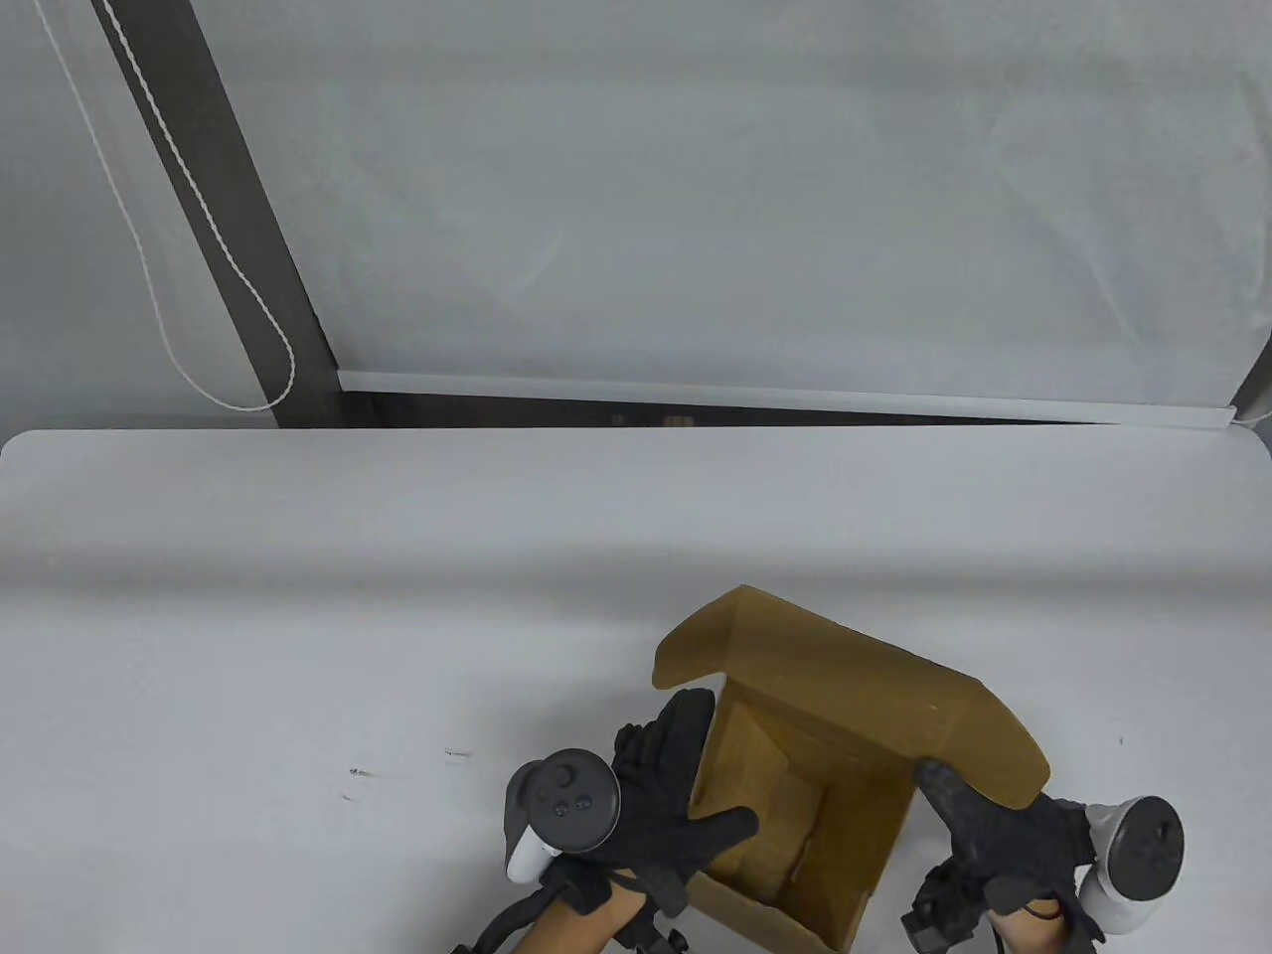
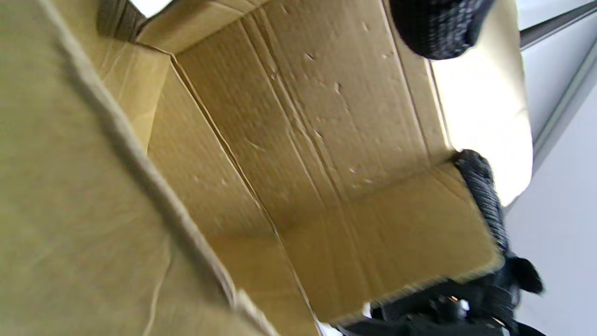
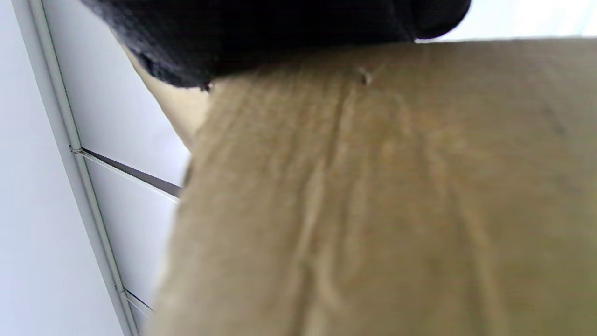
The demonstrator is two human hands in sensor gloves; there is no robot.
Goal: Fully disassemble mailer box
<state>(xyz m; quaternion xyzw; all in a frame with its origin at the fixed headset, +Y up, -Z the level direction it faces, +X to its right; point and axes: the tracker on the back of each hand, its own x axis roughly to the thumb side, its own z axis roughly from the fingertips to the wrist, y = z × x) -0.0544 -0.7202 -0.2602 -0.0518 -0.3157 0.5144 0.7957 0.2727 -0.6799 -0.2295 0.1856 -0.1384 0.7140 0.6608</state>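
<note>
An open brown cardboard mailer box (image 1: 845, 686) stands on the white table (image 1: 298, 596) near the front edge, right of centre. Its lid is raised at the back, with side flaps bent out. My left hand (image 1: 711, 765) grips the box's left wall, thumb inside and fingers outside. My right hand (image 1: 979, 825) holds the right wall just under the lid's right flap. The left wrist view looks into the box interior (image 2: 303, 140), where my right hand's finger (image 2: 485, 196) lies over the right wall's edge. The right wrist view shows blurred cardboard (image 3: 373, 210) under my glove (image 3: 280, 32).
The table's far edge runs across the middle of the table view. Behind it are a white blind (image 1: 745, 199), a dark post (image 1: 229, 219) and a hanging cord (image 1: 159, 298). Small dark marks (image 1: 358, 772) lie on the table left of my left hand.
</note>
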